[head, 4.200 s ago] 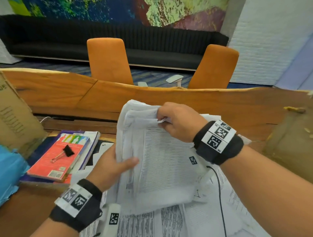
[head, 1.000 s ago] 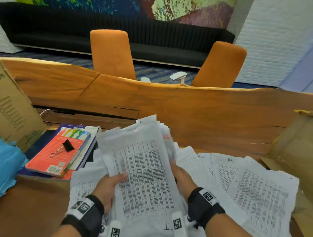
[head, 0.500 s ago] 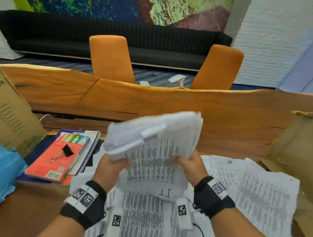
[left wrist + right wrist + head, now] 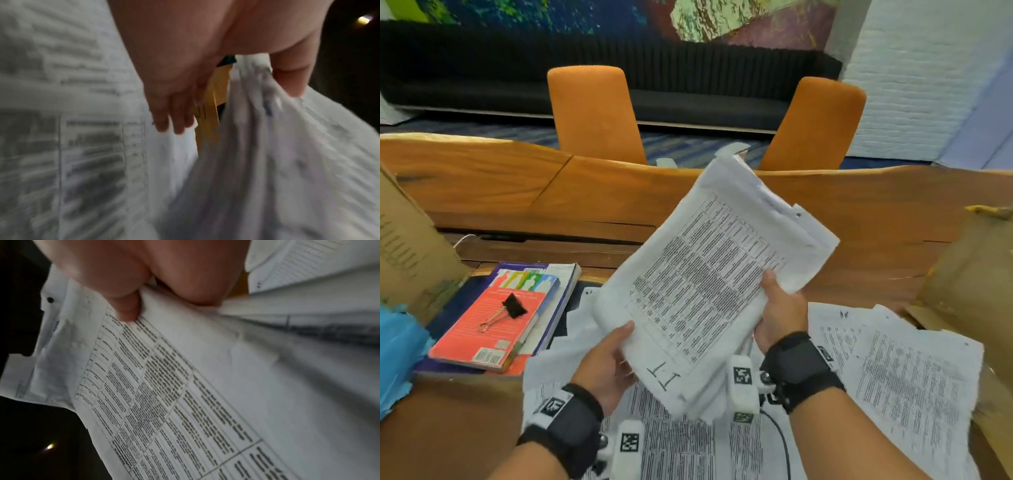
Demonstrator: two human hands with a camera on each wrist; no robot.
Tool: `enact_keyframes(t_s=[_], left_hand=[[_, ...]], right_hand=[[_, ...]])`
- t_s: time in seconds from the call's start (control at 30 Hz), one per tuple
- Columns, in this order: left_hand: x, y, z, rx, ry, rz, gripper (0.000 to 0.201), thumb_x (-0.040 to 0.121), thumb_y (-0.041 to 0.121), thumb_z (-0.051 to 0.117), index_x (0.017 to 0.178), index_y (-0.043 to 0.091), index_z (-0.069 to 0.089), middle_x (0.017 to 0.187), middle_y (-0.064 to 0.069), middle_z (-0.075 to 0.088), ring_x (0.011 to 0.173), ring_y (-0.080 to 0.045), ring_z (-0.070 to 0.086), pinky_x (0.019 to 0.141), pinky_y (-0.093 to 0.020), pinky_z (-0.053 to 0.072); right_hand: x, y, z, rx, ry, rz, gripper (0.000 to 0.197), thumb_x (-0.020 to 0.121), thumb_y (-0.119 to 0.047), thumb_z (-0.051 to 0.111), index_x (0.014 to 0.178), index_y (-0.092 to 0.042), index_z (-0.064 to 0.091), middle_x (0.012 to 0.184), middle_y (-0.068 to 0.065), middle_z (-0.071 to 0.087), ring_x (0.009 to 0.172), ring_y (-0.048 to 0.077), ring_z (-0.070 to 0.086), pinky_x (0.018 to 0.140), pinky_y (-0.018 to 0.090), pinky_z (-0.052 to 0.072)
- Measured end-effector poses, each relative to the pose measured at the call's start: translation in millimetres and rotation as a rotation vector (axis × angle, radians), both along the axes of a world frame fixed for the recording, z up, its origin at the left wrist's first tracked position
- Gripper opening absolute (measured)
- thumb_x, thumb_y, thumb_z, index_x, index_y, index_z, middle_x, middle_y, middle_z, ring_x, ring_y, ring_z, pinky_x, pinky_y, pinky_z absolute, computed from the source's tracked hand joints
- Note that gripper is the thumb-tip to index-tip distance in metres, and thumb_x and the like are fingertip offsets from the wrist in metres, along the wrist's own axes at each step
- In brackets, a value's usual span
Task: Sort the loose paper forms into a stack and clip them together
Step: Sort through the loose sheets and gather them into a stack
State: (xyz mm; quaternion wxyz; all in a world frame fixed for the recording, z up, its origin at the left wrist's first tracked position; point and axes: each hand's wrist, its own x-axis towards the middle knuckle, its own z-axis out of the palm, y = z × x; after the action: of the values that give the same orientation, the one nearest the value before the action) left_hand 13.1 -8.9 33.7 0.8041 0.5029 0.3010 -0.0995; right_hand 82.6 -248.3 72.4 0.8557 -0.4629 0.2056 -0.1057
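A thick stack of printed paper forms (image 4: 709, 274) is held up above the table, tilted with its top toward the right. My left hand (image 4: 613, 356) grips its lower left edge, thumb on the top sheet. My right hand (image 4: 779, 315) grips the right edge, thumb on the front page (image 4: 185, 402). In the left wrist view my left hand (image 4: 236, 91) pinches the bundle (image 4: 277, 162) between thumb and fingers. More loose forms (image 4: 914, 387) lie spread on the table below. A black binder clip (image 4: 508, 310) rests on a red book (image 4: 493, 325) at the left.
Cardboard boxes stand at the left (image 4: 407, 260) and right (image 4: 976, 284) edges. A blue cloth (image 4: 397, 356) lies at the near left. Two orange chairs (image 4: 595, 113) stand beyond the wooden table (image 4: 619, 202). A black cable (image 4: 784, 445) runs over the papers near my right wrist.
The stack's drooping top has straightened and the bundle has swung clockwise, its top now pointing up to the right. Both hands still hold it, shifted slightly right.
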Motion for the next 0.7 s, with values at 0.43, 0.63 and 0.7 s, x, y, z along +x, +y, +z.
enact_keyframes(t_s=[0.43,0.63,0.7], left_hand=[[-24.6,42.6,-46.1,0.316,0.281,-0.261,0.027,0.09,0.005,0.057,0.112,-0.005,0.068,0.101,-0.028,0.075,0.099,-0.047,0.071,0.104,-0.058,0.048],[-17.7,33.2,-53.3,0.416,0.254,-0.228,0.026,0.086,-0.002,0.057,0.109,-0.006,0.068,0.104,-0.028,0.074,0.098,-0.046,0.07,0.1,-0.06,0.05],[-15.5,30.3,-39.3,0.503,0.152,-0.236,0.02,0.089,-0.005,0.057,0.104,0.001,0.069,0.102,-0.023,0.075,0.093,-0.04,0.071,0.09,-0.054,0.056]], right_hand=[[-69.8,-85.1,-100.4,-0.412,0.573,0.633,0.059,0.065,-0.016,0.076,0.119,-0.001,0.059,0.091,0.012,0.069,0.076,0.028,0.064,0.064,0.031,0.051],[-46.4,-55.1,-94.2,-0.876,0.638,0.777,0.041,0.082,-0.03,0.074,0.114,-0.013,0.056,0.111,0.006,0.064,0.099,0.027,0.062,0.085,0.035,0.05],[-43.7,-53.4,-91.7,-0.865,0.588,0.723,0.03,0.087,-0.017,0.067,0.116,-0.01,0.061,0.11,0.006,0.066,0.099,0.027,0.062,0.089,0.037,0.05]])
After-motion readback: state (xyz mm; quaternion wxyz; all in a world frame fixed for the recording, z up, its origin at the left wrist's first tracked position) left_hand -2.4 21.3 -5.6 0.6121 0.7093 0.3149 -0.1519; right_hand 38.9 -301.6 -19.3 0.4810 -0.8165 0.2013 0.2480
